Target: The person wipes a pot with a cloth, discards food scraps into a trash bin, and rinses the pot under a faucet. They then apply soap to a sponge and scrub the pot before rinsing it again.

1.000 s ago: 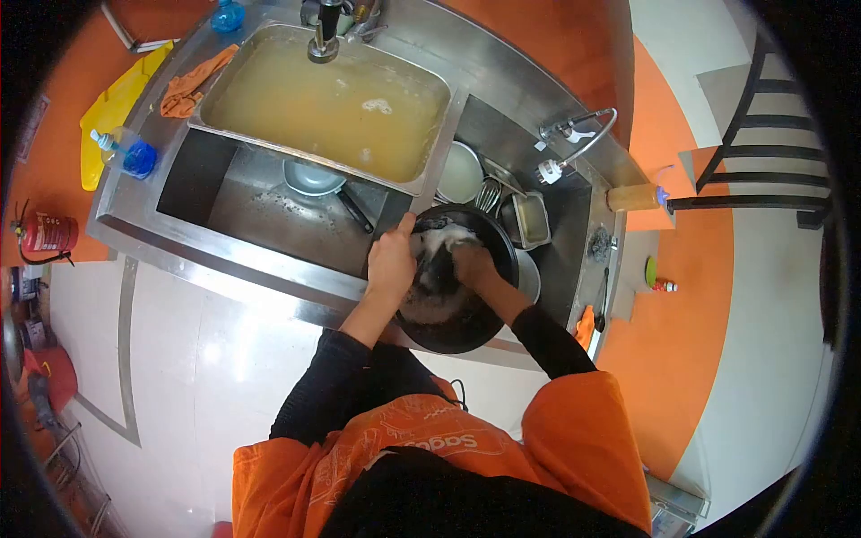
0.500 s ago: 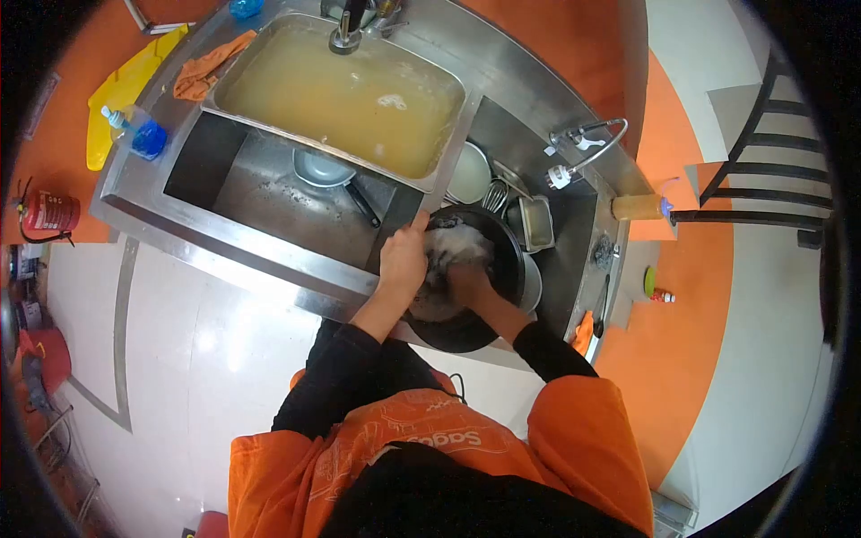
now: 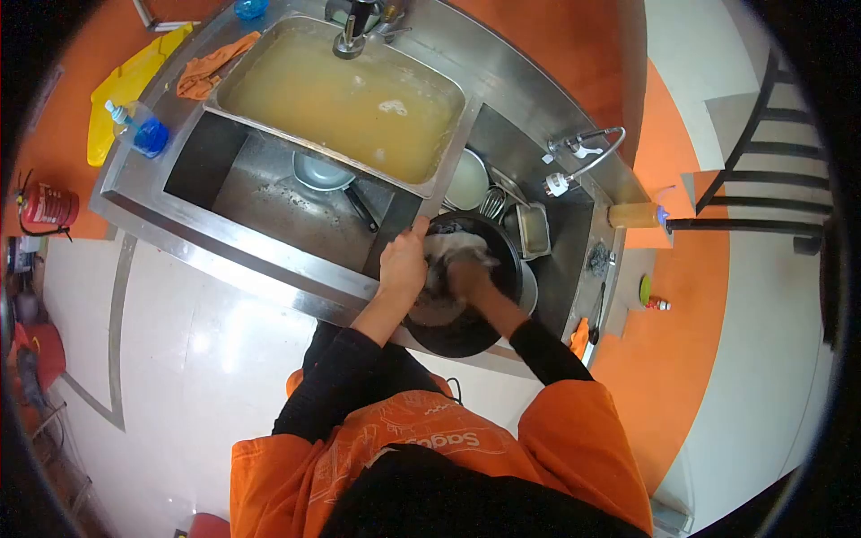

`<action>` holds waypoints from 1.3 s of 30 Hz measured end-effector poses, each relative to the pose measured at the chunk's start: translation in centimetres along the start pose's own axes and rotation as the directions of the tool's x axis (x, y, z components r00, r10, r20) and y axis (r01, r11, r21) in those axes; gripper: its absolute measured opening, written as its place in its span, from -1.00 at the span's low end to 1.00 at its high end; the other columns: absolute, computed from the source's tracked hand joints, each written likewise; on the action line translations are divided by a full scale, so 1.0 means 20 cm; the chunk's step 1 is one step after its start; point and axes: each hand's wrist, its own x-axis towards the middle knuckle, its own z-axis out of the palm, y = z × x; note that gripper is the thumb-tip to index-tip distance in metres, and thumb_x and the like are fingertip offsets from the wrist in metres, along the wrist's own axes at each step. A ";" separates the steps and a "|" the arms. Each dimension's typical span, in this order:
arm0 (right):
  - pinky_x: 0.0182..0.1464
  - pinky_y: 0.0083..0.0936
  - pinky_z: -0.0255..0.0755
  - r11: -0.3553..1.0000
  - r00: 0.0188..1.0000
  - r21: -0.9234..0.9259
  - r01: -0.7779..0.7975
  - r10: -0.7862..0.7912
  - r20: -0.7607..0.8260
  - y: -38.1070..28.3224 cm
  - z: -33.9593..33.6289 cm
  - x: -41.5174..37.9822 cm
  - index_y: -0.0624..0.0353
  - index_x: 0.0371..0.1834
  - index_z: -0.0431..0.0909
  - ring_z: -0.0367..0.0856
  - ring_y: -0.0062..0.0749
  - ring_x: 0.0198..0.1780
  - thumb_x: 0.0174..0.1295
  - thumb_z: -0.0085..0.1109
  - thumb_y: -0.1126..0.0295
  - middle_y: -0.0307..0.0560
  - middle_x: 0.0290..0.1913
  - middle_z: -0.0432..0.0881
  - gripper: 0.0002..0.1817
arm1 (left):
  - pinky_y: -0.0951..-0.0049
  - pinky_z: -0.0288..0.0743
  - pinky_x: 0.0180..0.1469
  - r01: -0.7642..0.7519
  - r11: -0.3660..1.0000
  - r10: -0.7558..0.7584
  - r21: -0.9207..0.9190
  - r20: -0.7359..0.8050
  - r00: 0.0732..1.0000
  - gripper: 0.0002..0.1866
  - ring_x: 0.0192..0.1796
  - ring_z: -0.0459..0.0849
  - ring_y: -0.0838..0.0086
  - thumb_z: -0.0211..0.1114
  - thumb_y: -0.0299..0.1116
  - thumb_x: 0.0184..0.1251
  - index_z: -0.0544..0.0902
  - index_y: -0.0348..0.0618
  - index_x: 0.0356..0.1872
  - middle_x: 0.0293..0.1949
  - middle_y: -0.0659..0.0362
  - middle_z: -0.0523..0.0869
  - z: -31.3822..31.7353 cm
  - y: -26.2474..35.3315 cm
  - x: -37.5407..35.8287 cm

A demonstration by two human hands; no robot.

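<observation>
A large black pan (image 3: 507,305) with white suds (image 3: 459,242) inside rests tilted over the front of the right sink basin. My left hand (image 3: 404,266) is closed on the left side of its rim. Inside the pan, my right hand (image 3: 468,274) presses down among the suds, its fingers bunched and blurred. Whatever lies under those fingers is hidden. Just behind the pan are a whisk (image 3: 492,203), a white round container (image 3: 468,182) and a rectangular metal pan (image 3: 534,230).
A deep steel tray (image 3: 429,186) of cloudy yellowish water spans the back. A small frying pan (image 3: 323,172) lies in the left basin. A sprayer tap (image 3: 558,183) and a squeeze bottle (image 3: 635,215) stand right; a blue-liquid bottle (image 3: 143,133) and orange cloth (image 3: 213,67) lie left.
My right hand has shifted slightly within the pan, and the suds have spread differently. My left hand keeps its hold on the rim. The view has moved a little.
</observation>
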 end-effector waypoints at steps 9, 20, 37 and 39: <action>-0.13 -0.30 0.42 0.969 0.969 -0.195 0.153 -0.108 0.223 -0.06 -0.03 -0.06 0.26 -0.42 0.57 0.56 -0.11 -0.19 -0.09 0.10 0.46 0.03 -0.27 0.59 -0.85 | 0.16 0.48 -0.24 0.014 1.000 -0.014 -0.005 -0.015 1.000 -0.55 -0.26 0.57 0.00 0.15 -0.67 -0.13 0.32 -0.10 -0.14 -0.30 -0.07 0.58 0.01 0.00 -0.01; -0.29 -0.29 0.43 0.910 0.934 -0.215 0.354 -0.332 0.131 -0.10 0.07 0.05 0.18 -0.49 0.57 0.56 -0.09 -0.33 -0.08 0.03 0.44 0.06 -0.41 0.59 -0.87 | 0.12 0.45 -0.25 -0.011 1.000 0.011 -0.005 -0.008 1.000 -0.54 -0.28 0.57 -0.03 0.11 -0.67 -0.12 0.32 -0.10 -0.10 -0.37 -0.12 0.58 0.05 0.00 0.01; -0.15 -0.29 0.41 0.917 0.955 0.367 0.159 -0.236 0.177 -0.30 0.15 -0.25 0.24 -0.23 0.50 0.54 -0.06 -0.16 0.10 -0.10 0.32 0.10 -0.21 0.56 -0.72 | 0.08 0.41 -0.21 -0.021 0.993 0.009 -0.113 -0.108 0.994 -0.47 -0.26 0.54 -0.04 0.11 -0.65 -0.13 0.35 -0.06 0.00 -0.37 -0.15 0.58 0.08 0.00 -0.03; -0.19 -0.28 0.43 0.871 0.992 0.475 0.122 -0.115 -0.043 -0.38 0.25 -0.13 0.20 -0.32 0.54 0.56 -0.09 -0.22 0.08 -0.07 0.33 0.07 -0.25 0.57 -0.77 | 0.08 0.41 -0.22 -0.024 0.997 0.016 -0.078 -0.094 0.995 -0.49 -0.27 0.54 -0.05 0.10 -0.65 -0.12 0.36 -0.07 -0.02 -0.36 -0.16 0.58 0.09 0.00 -0.03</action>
